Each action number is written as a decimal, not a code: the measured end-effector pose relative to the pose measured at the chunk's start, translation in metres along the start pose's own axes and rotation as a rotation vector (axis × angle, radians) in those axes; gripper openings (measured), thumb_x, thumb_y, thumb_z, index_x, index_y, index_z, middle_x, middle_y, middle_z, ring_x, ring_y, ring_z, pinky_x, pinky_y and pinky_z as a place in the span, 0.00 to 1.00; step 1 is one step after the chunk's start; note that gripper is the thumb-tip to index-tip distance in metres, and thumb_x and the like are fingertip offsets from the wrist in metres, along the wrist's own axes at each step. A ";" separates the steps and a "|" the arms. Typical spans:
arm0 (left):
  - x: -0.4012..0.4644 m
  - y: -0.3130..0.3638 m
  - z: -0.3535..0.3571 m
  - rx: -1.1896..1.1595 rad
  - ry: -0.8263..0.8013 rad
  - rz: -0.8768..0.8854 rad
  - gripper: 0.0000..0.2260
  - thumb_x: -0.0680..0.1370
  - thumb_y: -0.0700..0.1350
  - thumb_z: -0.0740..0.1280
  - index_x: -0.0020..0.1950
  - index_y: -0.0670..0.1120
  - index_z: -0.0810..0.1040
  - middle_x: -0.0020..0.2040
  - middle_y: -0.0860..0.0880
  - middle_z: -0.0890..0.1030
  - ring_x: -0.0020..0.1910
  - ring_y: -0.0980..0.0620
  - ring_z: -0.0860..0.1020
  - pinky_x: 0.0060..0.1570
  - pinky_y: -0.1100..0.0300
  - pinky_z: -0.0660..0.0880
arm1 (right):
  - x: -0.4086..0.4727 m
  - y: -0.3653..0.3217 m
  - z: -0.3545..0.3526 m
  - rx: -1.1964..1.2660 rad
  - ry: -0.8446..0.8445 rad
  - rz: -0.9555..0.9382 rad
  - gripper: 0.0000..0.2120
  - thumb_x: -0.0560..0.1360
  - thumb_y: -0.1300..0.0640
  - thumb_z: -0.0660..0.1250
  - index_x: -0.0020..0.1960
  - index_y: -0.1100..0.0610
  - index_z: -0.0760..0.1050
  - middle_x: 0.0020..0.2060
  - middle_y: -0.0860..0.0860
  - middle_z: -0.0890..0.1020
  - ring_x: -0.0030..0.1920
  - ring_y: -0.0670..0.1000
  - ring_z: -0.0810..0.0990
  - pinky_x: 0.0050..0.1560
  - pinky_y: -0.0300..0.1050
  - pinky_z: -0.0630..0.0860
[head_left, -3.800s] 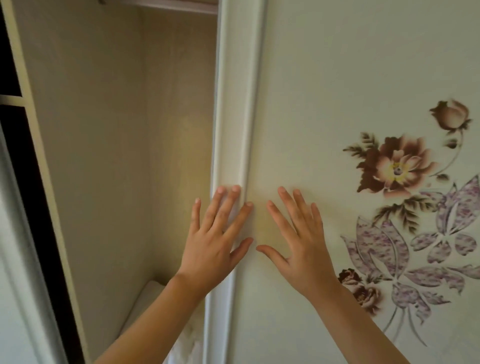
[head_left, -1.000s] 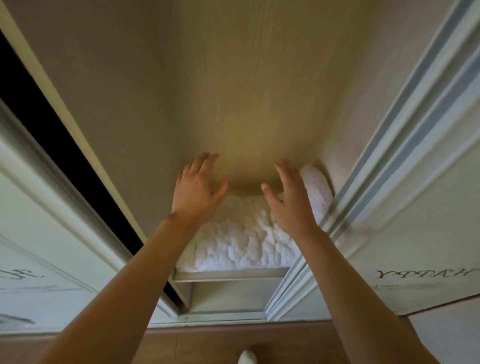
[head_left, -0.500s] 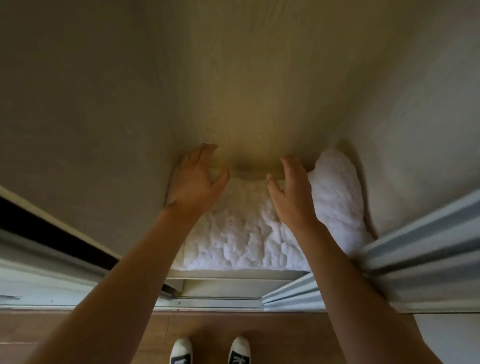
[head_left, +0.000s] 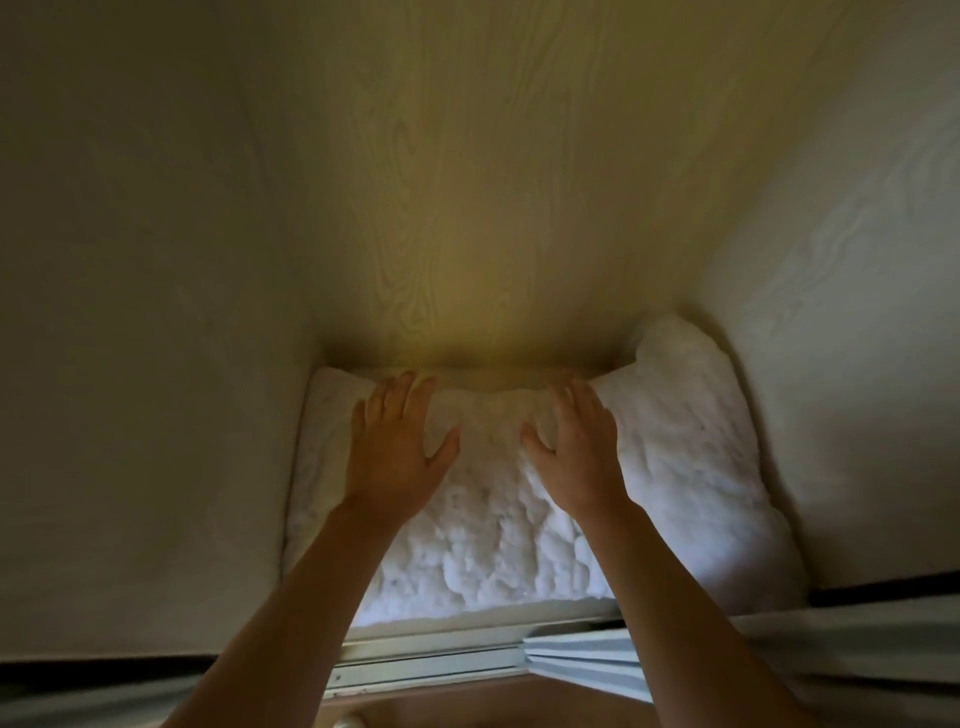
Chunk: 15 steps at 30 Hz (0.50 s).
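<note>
On the L, the wardrobe's left side panel (head_left: 156, 364) is closing in that side, w/ the blanket's edge sitting right against it. Your left hand (head_left: 395, 457) is lying palm-down on the white fluffy blanket (head_left: 493, 551). The fingers are straight & slightly spread, gripping nothing, w/ the tips reaching almost to the back panel (head_left: 493, 208).

The blanket is lying at the bottom of the compartment, filling it wall to wall. Its long axis is running L–R, parallel to the back panel, w/ the front edge facing you just behind the door track (head_left: 426, 660).

Your right hand (head_left: 576, 452) is resting flat on it too, R of centre, fingers relaxed & open, holding nothing.

Further R, the blanket's far corner is riding up against the right side panel (head_left: 857, 312). Low R, the sliding door (head_left: 587, 665) is overlapping the track, just beside your right forearm.
</note>
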<state>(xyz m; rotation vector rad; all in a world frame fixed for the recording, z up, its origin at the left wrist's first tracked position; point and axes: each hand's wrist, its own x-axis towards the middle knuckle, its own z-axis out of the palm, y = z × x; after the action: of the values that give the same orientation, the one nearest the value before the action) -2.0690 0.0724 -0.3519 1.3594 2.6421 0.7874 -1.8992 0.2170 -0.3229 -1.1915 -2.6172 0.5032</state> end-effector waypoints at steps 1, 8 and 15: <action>0.003 -0.004 0.005 0.012 -0.007 0.005 0.34 0.79 0.65 0.58 0.80 0.47 0.70 0.80 0.42 0.72 0.79 0.36 0.69 0.74 0.32 0.66 | 0.001 0.003 0.004 -0.013 -0.012 0.006 0.27 0.83 0.47 0.69 0.78 0.58 0.72 0.79 0.58 0.72 0.81 0.61 0.69 0.76 0.65 0.68; 0.008 -0.024 0.061 0.034 -0.081 0.006 0.38 0.77 0.70 0.55 0.84 0.52 0.63 0.83 0.43 0.68 0.82 0.36 0.66 0.74 0.28 0.65 | 0.005 0.029 0.047 -0.134 -0.040 0.048 0.33 0.84 0.38 0.63 0.84 0.51 0.64 0.86 0.54 0.63 0.87 0.59 0.57 0.84 0.67 0.58; 0.005 -0.060 0.128 0.072 -0.187 -0.078 0.45 0.72 0.79 0.52 0.86 0.60 0.53 0.87 0.45 0.59 0.85 0.36 0.59 0.72 0.24 0.64 | 0.026 0.055 0.092 -0.278 -0.121 0.057 0.37 0.82 0.33 0.60 0.86 0.49 0.59 0.88 0.54 0.58 0.88 0.60 0.54 0.85 0.67 0.53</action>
<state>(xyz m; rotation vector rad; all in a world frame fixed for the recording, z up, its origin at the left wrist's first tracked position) -2.0803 0.0996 -0.4899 1.2691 2.5815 0.5327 -1.9091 0.2511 -0.4276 -1.3584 -2.8344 0.2315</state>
